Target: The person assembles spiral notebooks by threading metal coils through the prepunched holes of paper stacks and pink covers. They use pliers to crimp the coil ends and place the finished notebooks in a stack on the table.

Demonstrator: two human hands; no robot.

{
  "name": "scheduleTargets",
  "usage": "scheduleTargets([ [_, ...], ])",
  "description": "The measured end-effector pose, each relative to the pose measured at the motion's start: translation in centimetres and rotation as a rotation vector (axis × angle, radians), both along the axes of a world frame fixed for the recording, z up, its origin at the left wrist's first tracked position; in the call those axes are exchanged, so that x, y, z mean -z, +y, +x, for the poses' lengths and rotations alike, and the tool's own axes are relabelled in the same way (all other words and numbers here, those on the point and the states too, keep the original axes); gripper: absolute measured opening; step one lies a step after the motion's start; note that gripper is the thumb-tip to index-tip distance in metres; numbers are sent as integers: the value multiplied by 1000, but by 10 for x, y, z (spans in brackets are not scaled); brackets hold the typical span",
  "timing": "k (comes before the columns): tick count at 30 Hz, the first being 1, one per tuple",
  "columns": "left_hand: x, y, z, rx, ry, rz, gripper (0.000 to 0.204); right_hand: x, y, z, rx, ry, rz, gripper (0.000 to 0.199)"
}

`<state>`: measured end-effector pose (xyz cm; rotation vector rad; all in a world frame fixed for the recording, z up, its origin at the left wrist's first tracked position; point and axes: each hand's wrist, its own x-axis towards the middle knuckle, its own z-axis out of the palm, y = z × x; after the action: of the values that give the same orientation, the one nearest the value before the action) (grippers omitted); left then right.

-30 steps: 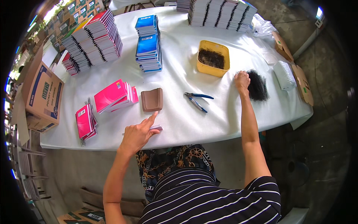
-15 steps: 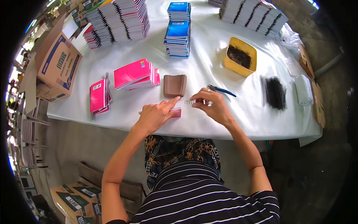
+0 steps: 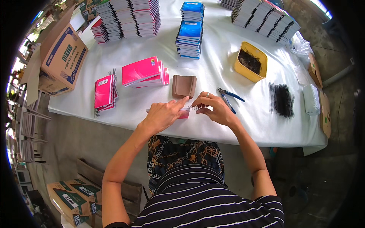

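Note:
My left hand (image 3: 161, 116) presses a small pink notebook (image 3: 184, 114) near the table's front edge, its index finger stretched toward a brown curved block (image 3: 184, 87). Most of the notebook is hidden under that hand. Pinched in the fingers of my right hand (image 3: 216, 109) is a dark spiral binding coil (image 3: 192, 108). The coil's free end meets the notebook's right end; whether it is threaded through any holes is too small to tell. Blue-handled cutting pliers (image 3: 230, 97) lie just beyond my right hand.
Pink notebooks (image 3: 140, 71) and coil-bound ones (image 3: 104, 92) lie left. Blue notebooks (image 3: 189, 31) are stacked behind. A yellow tub (image 3: 243, 70) of black bits and a bundle of black coils (image 3: 283, 100) stand right. A cardboard box (image 3: 62, 62) sits far left.
My right hand has brought the coil leftward up to the notebook's end. My left hand stays on the notebook. The whole view has shifted slightly, and more of the pliers shows.

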<state>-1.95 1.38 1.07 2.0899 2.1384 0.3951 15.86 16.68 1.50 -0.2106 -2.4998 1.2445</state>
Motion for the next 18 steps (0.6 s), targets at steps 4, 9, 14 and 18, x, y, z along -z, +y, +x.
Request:
scheduleTargets([
  [4,-2,2,1,-16,4,-31,51,14,-2,0,34,145,176,24],
  [9,-1,1,1,-19,12,-29,54,13,0,8,-36,-175,190,16],
  [14,0,0,6,-28,20,54,58,-14,-19,4,139,-174,323,10],
  [18,8,-2,6,47,76,212,55,-10,-10,4,-72,-326,348,11],
])
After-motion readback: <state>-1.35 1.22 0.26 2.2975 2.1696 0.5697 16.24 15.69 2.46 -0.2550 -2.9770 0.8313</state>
